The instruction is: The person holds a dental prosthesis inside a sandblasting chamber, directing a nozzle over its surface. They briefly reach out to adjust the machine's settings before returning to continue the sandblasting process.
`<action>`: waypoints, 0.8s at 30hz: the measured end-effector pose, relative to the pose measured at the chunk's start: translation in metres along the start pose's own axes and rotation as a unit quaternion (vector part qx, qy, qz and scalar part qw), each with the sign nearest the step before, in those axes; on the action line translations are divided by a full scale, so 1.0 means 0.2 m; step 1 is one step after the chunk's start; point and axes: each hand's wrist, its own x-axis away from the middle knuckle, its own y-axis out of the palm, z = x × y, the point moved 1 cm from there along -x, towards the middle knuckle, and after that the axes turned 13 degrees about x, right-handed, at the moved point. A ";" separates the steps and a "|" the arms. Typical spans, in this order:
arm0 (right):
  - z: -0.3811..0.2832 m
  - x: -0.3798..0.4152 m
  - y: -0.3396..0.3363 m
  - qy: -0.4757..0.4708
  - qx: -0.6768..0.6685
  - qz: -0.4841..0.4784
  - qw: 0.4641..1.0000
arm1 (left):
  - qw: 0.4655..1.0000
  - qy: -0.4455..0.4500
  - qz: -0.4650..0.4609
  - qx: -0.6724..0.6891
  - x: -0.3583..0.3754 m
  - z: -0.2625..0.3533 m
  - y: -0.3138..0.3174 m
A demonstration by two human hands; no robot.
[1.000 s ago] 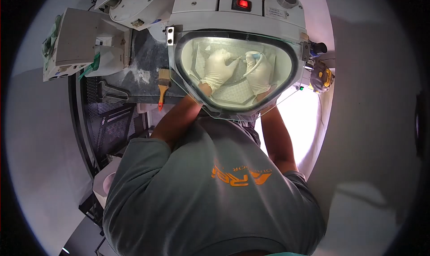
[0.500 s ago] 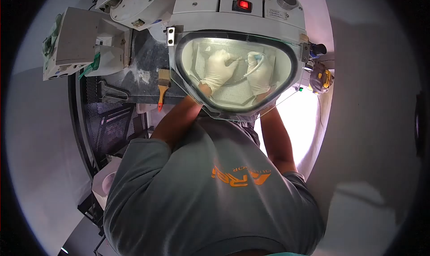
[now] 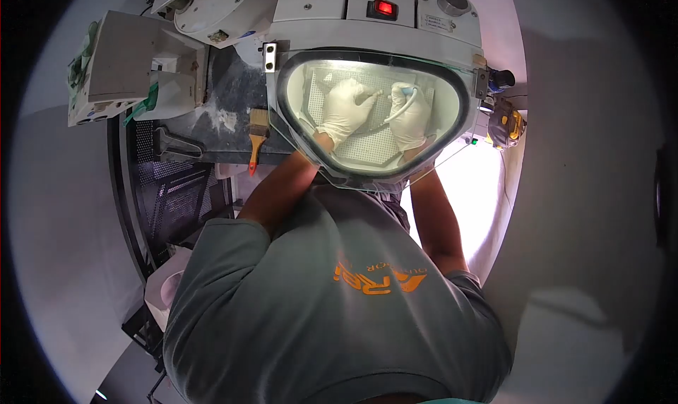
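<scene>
Both of my hands wear white gloves and are seen through the rounded window (image 3: 462, 107) of a white cabinet (image 3: 325, 35). My left hand (image 3: 348, 107) is closed in a pinch, with something small at its fingertips that I cannot make out. My right hand (image 3: 409, 113) is wrapped round a pen-like tool with a blue part (image 3: 407, 91) and a pale hose (image 3: 403, 110). The tool's tip points toward my left fingertips, a small gap away. Below both hands lies a perforated white grid (image 3: 367, 150).
A brush (image 3: 258, 132) lies on the dusty dark bench (image 3: 233, 93) left of the cabinet. Farther left stands a white box-like machine (image 3: 123, 61) with green cloth. A red-lit switch (image 3: 383, 8) sits on top; a yellow and black device (image 3: 506, 123) is at the right.
My left hand has shifted and turned very slightly at the fingertips. My right hand stays in nearly the same place, round the tool.
</scene>
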 end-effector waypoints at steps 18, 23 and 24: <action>0.01 -0.02 0.00 0.126 -0.009 -0.039 0.991 | 1.000 -0.017 0.008 0.016 0.01 0.00 0.00; 0.02 -0.02 0.02 0.112 -0.042 -0.002 0.993 | 1.000 0.006 0.010 -0.014 0.00 0.01 -0.01; 0.01 -0.02 0.02 0.109 -0.057 0.007 0.992 | 1.000 0.005 0.009 -0.014 0.01 0.01 -0.01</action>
